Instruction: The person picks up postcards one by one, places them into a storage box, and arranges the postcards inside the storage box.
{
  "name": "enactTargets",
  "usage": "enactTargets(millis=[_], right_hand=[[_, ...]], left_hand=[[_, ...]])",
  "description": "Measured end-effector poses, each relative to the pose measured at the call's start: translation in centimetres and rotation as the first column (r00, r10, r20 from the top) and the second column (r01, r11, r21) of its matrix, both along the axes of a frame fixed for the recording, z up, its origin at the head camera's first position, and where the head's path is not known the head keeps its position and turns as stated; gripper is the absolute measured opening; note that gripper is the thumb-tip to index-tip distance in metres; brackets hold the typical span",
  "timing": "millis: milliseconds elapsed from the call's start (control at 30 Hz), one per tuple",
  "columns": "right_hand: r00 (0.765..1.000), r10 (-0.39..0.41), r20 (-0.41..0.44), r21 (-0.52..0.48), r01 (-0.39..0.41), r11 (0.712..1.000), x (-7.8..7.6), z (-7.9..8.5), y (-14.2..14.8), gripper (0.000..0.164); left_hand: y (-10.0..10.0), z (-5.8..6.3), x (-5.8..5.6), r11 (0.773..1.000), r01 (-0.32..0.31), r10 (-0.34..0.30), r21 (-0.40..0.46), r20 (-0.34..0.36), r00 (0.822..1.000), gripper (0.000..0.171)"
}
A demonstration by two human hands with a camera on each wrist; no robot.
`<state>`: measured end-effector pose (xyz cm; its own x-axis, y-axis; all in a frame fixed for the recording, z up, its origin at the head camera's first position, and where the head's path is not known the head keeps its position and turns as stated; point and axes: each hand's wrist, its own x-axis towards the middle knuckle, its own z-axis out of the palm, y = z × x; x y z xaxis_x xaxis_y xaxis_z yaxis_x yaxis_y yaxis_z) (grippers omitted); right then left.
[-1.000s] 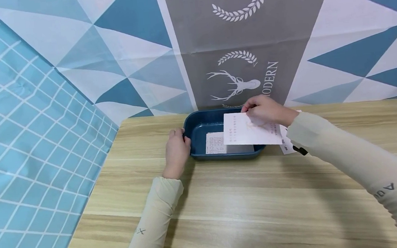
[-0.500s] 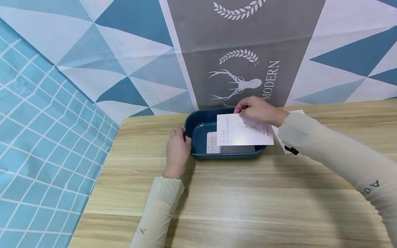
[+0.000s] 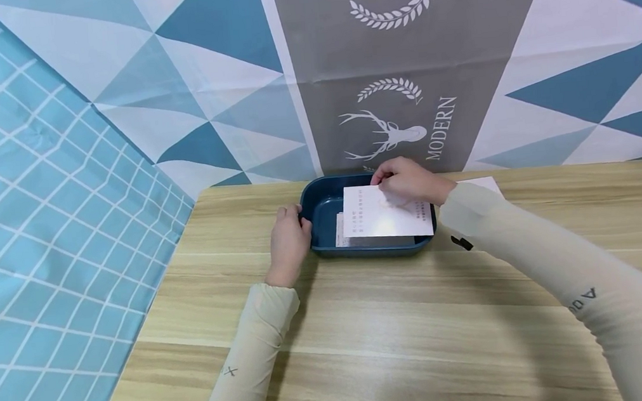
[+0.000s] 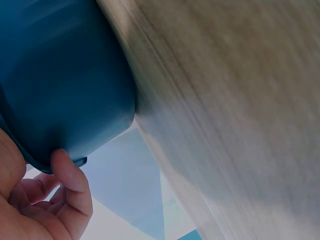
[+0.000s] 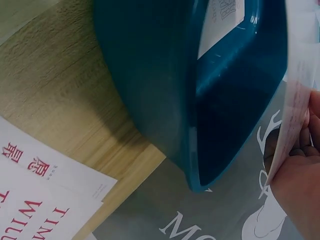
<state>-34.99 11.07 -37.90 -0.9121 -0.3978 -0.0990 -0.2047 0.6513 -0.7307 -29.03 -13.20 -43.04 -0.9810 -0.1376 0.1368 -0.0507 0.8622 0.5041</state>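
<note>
A dark blue rectangular tray (image 3: 327, 205) stands on the table by the wall. My left hand (image 3: 289, 244) holds its left end; in the left wrist view, thumb and fingers (image 4: 72, 185) grip the tray's rim. My right hand (image 3: 408, 183) pinches a white printed card (image 3: 368, 215) by its far edge. This card is over the tray and hides much of its inside. Under it, another printed card (image 3: 340, 232) lies on the tray floor, showing a QR code in the right wrist view. The right wrist view shows the held card (image 5: 295, 100) edge-on, above the tray's opening.
White cards with red lettering (image 5: 45, 185) lie on the wooden table (image 3: 356, 337) right of the tray, partly hidden by the right sleeve in the head view. A patterned wall covering (image 3: 388, 48) rises right behind the tray. A blue gridded sheet (image 3: 42, 218) borders the left side.
My right hand has moved left with the card, which now covers more of the tray and the card inside. More of the cards on the right shows. My left hand keeps its grip on the tray.
</note>
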Motion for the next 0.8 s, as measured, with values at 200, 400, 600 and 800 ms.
enactTargets(millis=[200,400,600,800], right_hand=[[1.0,0.005,0.011,-0.003,-0.005,1.0,-0.2,-0.1,-0.7,0.025],[1.0,0.015,0.023,-0.012,-0.015,1.0,-0.4,-0.2,-1.2,0.025],[0.999,0.016,0.038,-0.01,-0.016,1.0,-0.6,-0.5,-1.7,0.024],[0.999,0.016,0.043,-0.001,-0.016,1.0,-0.7,-1.1,-2.0,0.025]], left_hand=[[0.0,0.1,0.1,1.0,0.008,-0.008,-0.019,-0.039,0.999,0.029],[0.1,0.2,0.2,1.0,-0.002,0.001,-0.018,-0.019,1.0,0.029],[0.2,0.1,0.1,1.0,-0.006,0.006,-0.01,-0.004,1.0,0.03],[0.1,0.1,0.1,1.0,-0.004,0.004,-0.01,-0.019,1.0,0.029]])
